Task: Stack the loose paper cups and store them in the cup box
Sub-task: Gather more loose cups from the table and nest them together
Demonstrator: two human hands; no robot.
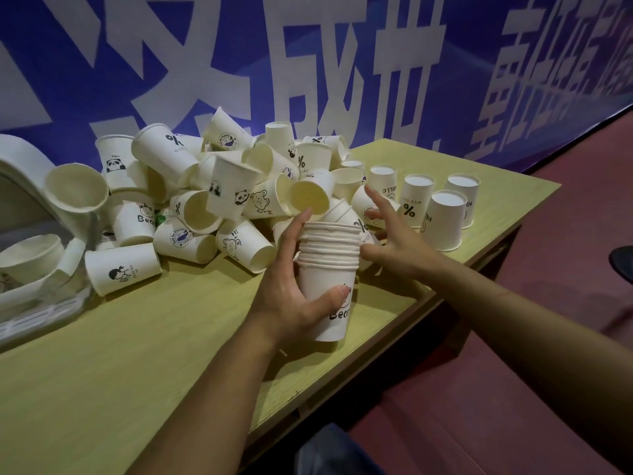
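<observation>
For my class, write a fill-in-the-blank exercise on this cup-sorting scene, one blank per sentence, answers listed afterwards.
1. The nested stack of cups is held by the person's ____ hand.
2. The right hand reaches with its fingers ____ toward the pile of loose cups.
3. The cups at the table's right end stand ____ down.
4. The wooden table stands before a ____ banner with white characters.

Missing words: left; spread; upside; blue

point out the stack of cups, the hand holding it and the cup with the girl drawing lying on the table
stack of cups (pixel 330 279), head view, on the outer cup's white wall below the rims
left hand (pixel 291 296), head view, on the back of the hand
cup with the girl drawing (pixel 122 269), head view, on its side wall by the drawing
</observation>
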